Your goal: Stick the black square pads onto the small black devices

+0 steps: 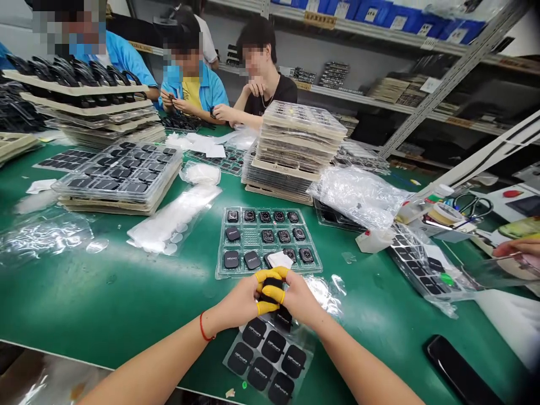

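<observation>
Near the green bench (139,298) front edge, our hands (242,299) (302,299) pinch a rounded black piece (272,283); slackening could drop it.

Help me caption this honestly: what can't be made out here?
All in the head view:
- Dark piece in the hands: largely hidden by yellow finger covers.
- Tray piece: partly covered by a white sheet.
- Black case: cut off by the bottom edge.
- Bin labels: too small to read.
</observation>
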Tool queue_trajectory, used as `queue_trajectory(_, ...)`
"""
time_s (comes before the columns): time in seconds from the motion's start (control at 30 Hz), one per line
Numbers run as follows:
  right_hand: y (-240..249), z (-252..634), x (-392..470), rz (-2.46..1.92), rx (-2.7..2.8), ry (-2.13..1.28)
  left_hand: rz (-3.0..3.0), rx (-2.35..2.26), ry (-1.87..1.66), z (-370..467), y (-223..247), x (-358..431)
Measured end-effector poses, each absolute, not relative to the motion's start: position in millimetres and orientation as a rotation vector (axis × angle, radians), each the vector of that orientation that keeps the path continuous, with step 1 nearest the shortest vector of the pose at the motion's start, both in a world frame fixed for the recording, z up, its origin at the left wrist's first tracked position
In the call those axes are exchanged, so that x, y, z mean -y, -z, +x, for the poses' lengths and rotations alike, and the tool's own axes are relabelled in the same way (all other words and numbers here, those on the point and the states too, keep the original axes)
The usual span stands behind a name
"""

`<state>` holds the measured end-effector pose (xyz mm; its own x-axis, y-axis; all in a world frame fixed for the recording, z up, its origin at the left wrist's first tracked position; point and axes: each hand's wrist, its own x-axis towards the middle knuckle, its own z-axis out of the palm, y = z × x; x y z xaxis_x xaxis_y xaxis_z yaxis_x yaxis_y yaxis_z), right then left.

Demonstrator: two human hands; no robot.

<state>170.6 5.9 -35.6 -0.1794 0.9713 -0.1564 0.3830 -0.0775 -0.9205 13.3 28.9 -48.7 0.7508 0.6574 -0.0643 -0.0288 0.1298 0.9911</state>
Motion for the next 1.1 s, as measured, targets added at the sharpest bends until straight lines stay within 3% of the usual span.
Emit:
queue_trajectory(0.17,34,175,-18,-1.481,1.639,-1.231,1.260,-0.620,-0.613,14,56,-32)
queue_trajectory(0.27,27,179,-42,-1.507,1.770,-1.038,1.210,-0.740,-0.713,14,61,-36)
queue_trajectory(0.47,40,161,-124,-1.785,1.930,-0.525,1.029,-0.795,-0.502,14,68,-34)
queue_trajectory(0.9,43,187,-144,-1.940,2.259,-0.529,0.853,-0.794,-0.421,17,73,-38)
queue_trajectory(1.1,22,173,-81,-1.739,2.130,-0.518,0.900,-0.697,-0.544,16,70,-38)
